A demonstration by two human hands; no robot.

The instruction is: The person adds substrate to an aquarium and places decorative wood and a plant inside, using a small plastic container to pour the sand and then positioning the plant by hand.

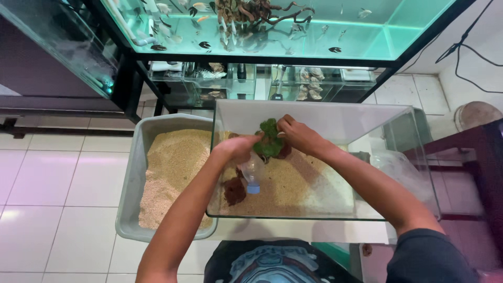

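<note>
Both hands work inside a small glass tank [319, 112] that sits at the centre of the view, its bottom covered with pale sand [304, 191]. The left hand [238, 147] reaches in from seven o'clock and the right hand [298, 133] from four o'clock; they meet over the far half of the tank, at about twelve o'clock from the middle of the sand.

Between them is a green plant [270, 139], a leafy clump just above the sand. The right hand's fingers are curled and pinch the plant's top at its three o'clock side. The left hand touches the plant at its nine o'clock side; its fingers are bent under and mostly hidden, so I cannot tell how they are set on it. A small clear bottle with a blue cap [252, 175] hangs cap-down just beneath the left hand, at six o'clock from the plant; whether the hand grips it is not clear.

A dark reddish rock [234, 191] lies on the sand at seven o'clock from the plant, just beside the bottle cap.

At nine o'clock from the tank, touching its wall, stands a grey tub [131, 178] full of the same sand. At twelve o'clock, well apart, a large lit aquarium [367, 36] holds fish and driftwood. The floor [57, 183] is white tile.
</note>
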